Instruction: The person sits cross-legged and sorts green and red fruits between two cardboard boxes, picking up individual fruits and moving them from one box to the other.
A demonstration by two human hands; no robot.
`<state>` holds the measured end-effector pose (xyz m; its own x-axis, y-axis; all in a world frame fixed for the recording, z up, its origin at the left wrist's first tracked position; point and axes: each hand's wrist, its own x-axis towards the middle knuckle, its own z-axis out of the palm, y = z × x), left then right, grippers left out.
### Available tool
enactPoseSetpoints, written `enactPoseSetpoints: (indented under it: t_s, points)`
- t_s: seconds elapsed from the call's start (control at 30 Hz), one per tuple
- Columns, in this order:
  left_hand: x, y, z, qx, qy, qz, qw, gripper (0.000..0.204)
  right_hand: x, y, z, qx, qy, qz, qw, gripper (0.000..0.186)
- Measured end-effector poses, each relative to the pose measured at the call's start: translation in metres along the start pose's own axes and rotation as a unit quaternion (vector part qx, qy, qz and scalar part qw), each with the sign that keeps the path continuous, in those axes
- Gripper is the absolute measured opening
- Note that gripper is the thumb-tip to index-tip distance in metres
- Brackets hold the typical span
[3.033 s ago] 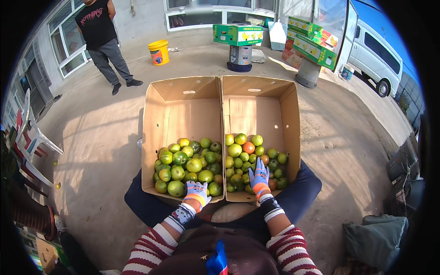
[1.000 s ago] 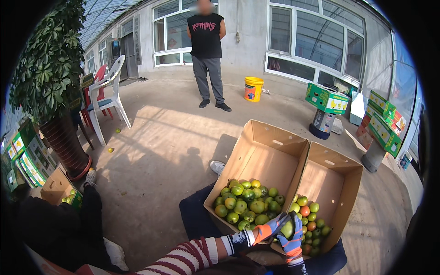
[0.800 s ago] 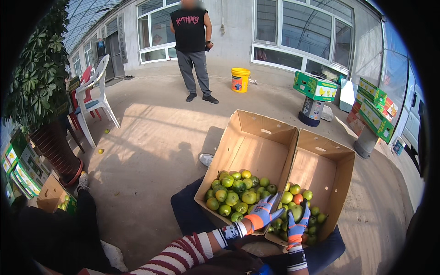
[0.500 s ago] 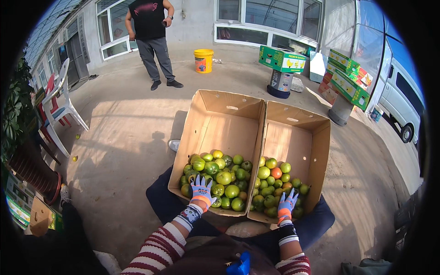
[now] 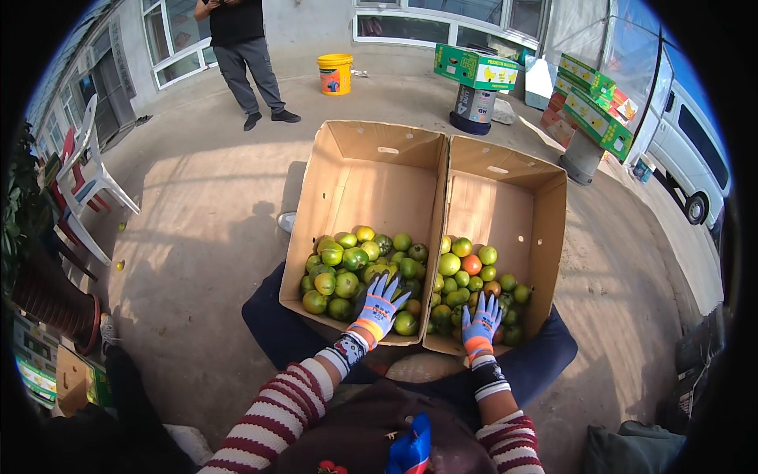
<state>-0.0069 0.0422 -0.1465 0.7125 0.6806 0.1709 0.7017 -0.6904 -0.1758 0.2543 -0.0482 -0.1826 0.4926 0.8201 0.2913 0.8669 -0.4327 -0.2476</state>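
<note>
Two open cardboard boxes stand side by side before me, tilted so their far ends are higher. The left box (image 5: 365,186) holds many green tomatoes (image 5: 347,284) heaped at its near end. In the right box (image 5: 491,207) lie smaller green tomatoes (image 5: 522,294) and one reddish tomato (image 5: 472,264). My left hand (image 5: 378,308), in a blue and orange glove, rests with spread fingers on the tomatoes near the left box's right side. My right hand (image 5: 481,321), gloved alike, lies with fingers apart on those at the near end of the right box. Tomatoes under both palms are hidden.
A person (image 5: 246,67) stands beyond the boxes, near a yellow bucket (image 5: 335,76). Green fruit cartons (image 5: 476,67) rest on a drum, with more cartons (image 5: 596,118) stacked at right. A white chair (image 5: 99,178) and a plant pot (image 5: 59,296) are at left.
My left hand has slid right across the tomatoes toward the divide between the boxes. My right hand has shifted slightly left. The view has dipped, and the standing person's hands have come together.
</note>
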Motion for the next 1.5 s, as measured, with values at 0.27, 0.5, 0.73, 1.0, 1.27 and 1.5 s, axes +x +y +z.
enactPoseSetpoints:
  t_s: [0.27, 0.5, 0.73, 1.0, 1.27, 1.5]
  points:
    - [0.046, -0.001, -0.008, 0.076, -0.189, 0.035, 0.978, 0.062, -0.006, -0.014, -0.003, 0.07, 0.046, -0.133, 0.988, 0.07]
    - [0.023, -0.022, 0.018, -0.57, 0.0, -0.155, 0.807, 0.06, -0.013, -0.088, -0.091, 0.367, -0.026, -0.306, 0.878, 0.089]
    - [0.011, 0.0, 0.02, -0.342, 0.203, -0.027, 0.917, 0.055, -0.01, -0.094, -0.078, 0.435, 0.047, -0.228, 0.87, 0.079]
    - [-0.027, -0.108, -0.02, -0.082, -0.189, -0.354, 0.912, 0.084, 0.026, 0.02, -0.027, 0.286, 0.224, 0.072, 0.929, 0.076]
    - [-0.024, -0.095, -0.026, -0.299, 0.036, -0.38, 0.875, 0.083, 0.016, 0.006, -0.031, 0.047, 0.095, 0.035, 0.994, 0.077]
    - [0.027, -0.002, -0.034, -0.419, 0.214, 0.104, 0.876, 0.041, -0.011, -0.114, -0.133, 0.395, 0.006, -0.361, 0.845, 0.084]
